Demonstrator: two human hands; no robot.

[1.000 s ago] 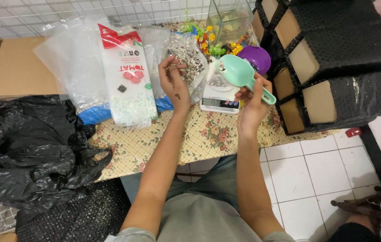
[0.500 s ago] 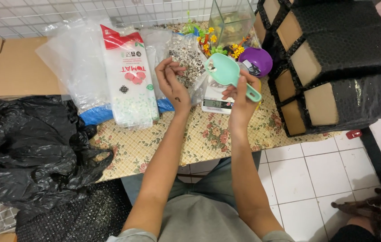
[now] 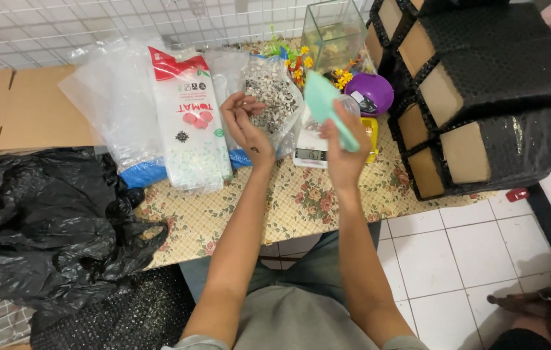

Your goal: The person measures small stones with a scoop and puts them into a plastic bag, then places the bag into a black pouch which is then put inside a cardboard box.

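Note:
My right hand point(image 3: 341, 150) grips the handle of a mint-green plastic scoop point(image 3: 325, 101), raised and tilted over a small white digital scale point(image 3: 311, 150) on the floral tablecloth. My left hand point(image 3: 245, 123) is cupped, fingers loosely curled, at the mouth of a clear plastic bag of speckled grey-and-white gravel point(image 3: 273, 96). Whether the left hand holds any gravel is unclear. A clear container on the scale is mostly hidden behind the scoop.
A white-and-red printed bag point(image 3: 188, 119) and clear bags point(image 3: 112, 97) lie left of my hands. Black plastic bag point(image 3: 42, 220) at left. Glass tank point(image 3: 334, 32), purple bowl point(image 3: 369, 93), yellow tub point(image 3: 371, 133) behind. Black-wrapped boxes point(image 3: 489, 91) stacked right. Another person's hand point(image 3: 535, 299) at bottom right.
The scoop has turned from bowl-facing-up to edge-on and shifted left above the scale. My left hand stays at the gravel bag, slightly more curled.

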